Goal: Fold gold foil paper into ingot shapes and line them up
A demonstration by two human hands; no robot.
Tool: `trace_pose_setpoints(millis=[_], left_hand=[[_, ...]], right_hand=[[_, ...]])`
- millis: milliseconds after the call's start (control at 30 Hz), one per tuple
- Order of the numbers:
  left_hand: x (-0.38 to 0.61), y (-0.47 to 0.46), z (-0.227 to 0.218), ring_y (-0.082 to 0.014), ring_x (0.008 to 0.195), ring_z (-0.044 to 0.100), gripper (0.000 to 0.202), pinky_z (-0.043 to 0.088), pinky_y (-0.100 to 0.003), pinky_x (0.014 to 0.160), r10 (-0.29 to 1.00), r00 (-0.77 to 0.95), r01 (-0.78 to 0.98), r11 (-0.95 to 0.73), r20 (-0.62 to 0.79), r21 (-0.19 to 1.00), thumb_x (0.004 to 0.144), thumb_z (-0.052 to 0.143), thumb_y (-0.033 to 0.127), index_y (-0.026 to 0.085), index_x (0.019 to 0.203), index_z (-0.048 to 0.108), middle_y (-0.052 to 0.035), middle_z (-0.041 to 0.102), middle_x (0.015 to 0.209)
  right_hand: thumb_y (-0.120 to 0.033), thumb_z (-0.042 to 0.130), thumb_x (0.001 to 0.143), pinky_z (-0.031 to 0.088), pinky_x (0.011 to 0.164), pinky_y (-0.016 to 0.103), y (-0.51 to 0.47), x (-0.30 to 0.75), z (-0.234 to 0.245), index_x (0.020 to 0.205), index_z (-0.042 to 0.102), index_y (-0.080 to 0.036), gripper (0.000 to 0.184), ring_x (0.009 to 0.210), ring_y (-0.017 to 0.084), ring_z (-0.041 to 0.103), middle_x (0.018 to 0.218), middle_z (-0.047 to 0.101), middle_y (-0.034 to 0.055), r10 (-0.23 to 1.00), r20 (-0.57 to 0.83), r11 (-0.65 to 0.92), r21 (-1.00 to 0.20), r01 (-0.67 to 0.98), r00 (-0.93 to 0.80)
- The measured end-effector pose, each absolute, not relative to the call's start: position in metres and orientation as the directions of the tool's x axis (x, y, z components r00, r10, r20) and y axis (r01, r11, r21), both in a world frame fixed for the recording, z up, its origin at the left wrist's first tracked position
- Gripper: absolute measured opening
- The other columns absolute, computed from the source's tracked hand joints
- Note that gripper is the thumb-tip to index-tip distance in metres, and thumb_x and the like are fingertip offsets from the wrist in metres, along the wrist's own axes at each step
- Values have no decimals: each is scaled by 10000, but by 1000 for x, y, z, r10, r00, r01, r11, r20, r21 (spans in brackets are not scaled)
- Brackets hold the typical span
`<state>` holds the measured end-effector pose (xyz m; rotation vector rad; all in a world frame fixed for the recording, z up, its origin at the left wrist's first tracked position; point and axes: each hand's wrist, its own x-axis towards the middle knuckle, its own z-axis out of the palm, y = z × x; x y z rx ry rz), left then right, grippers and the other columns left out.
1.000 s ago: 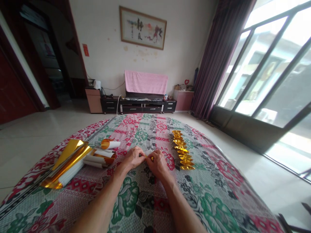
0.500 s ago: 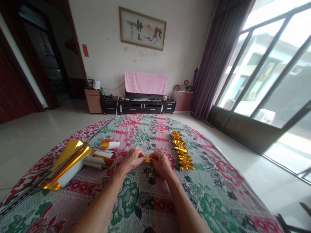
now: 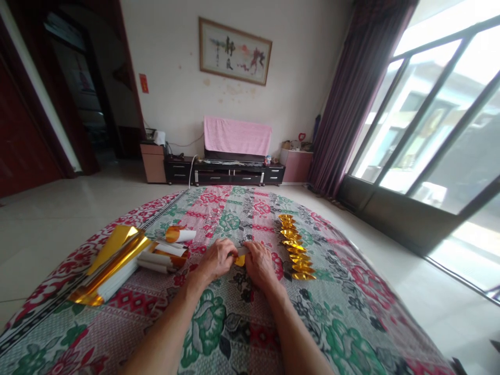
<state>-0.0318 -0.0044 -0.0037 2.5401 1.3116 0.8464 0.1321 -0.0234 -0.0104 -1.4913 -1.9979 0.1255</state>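
Note:
Between my hands is a small piece of gold foil paper [image 3: 239,260], with a pale side showing at its far edge. My left hand [image 3: 220,259] pinches its left end with thumb and fingers. On the right end, my right hand [image 3: 258,261] grips it with fingers curled over, so part of the paper is hidden. To the right of my hands lies a row of folded gold paper pieces [image 3: 297,248], stacked in a line away from me. Rolled gold and white foil sheets [image 3: 121,268] lie to the left, with shorter curled sheets [image 3: 162,256] beside them.
A flowered cloth [image 3: 203,323] covers the round table. Beyond it stand a low black TV cabinet [image 3: 228,174] and a screen draped with a pink towel [image 3: 237,135]. A purple curtain [image 3: 344,104] hangs by the glass door on the right.
The gold paper between my hands has turned and shows a different shape. My right hand's fingers have come down further over it. The whole view has shifted slightly.

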Motion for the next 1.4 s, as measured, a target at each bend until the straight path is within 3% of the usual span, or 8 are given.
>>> trace_pose_setpoints(millis=[133, 367, 633, 967, 1167, 1400], left_hand=[[-33, -2, -7, -192, 918, 523, 158, 407, -325, 849, 812, 345, 746, -541, 470, 388, 733, 535, 113, 190, 848, 612, -43, 591, 903], [-31, -3, -9, -188, 893, 523, 139, 409, -300, 803, 860, 183, 825, -398, 477, 402, 741, 529, 117, 187, 845, 586, -49, 571, 891], [-25, -8, -5, -173, 806, 541, 144, 398, -273, 711, 884, 206, 842, -379, 420, 384, 788, 481, 154, 201, 816, 614, -39, 579, 816], [-24, -12, -10, -152, 814, 547, 88, 416, -262, 752, 860, 282, 767, -468, 425, 439, 769, 559, 221, 206, 793, 642, -32, 584, 832], [-23, -9, -9, -163, 855, 537, 166, 417, -275, 762, 868, 234, 794, -431, 439, 428, 820, 490, 208, 210, 842, 655, -42, 588, 880], [-23, -7, -6, -181, 869, 513, 263, 413, -303, 801, 824, 344, 766, -524, 451, 373, 826, 428, 142, 220, 837, 679, -35, 620, 899]], right_hand=[[-147, 475, 765, 374, 826, 286, -24, 132, -9, 1007, 614, -196, 283, 918, 192, 545, 969, 624, 74, 891, 444, 322, -465, 824, -98], [-123, 509, 691, 408, 717, 258, -24, 130, -8, 1034, 605, -201, 365, 789, 171, 556, 900, 592, 57, 877, 472, 355, -499, 791, -96], [-79, 499, 636, 443, 727, 253, -22, 128, -7, 1065, 593, -191, 453, 831, 169, 570, 950, 594, 60, 883, 462, 374, -590, 716, -80], [-91, 523, 647, 432, 690, 239, -20, 125, -5, 1013, 620, -166, 386, 731, 151, 574, 901, 616, 67, 912, 404, 225, -623, 749, 63], [-144, 514, 695, 406, 635, 219, -25, 124, -2, 880, 650, -199, 236, 657, 133, 568, 814, 630, 32, 896, 444, 303, -587, 751, -14], [-165, 524, 714, 428, 631, 227, -24, 126, -2, 1016, 616, -176, 316, 673, 142, 588, 855, 654, 49, 905, 424, 273, -629, 728, 27]])
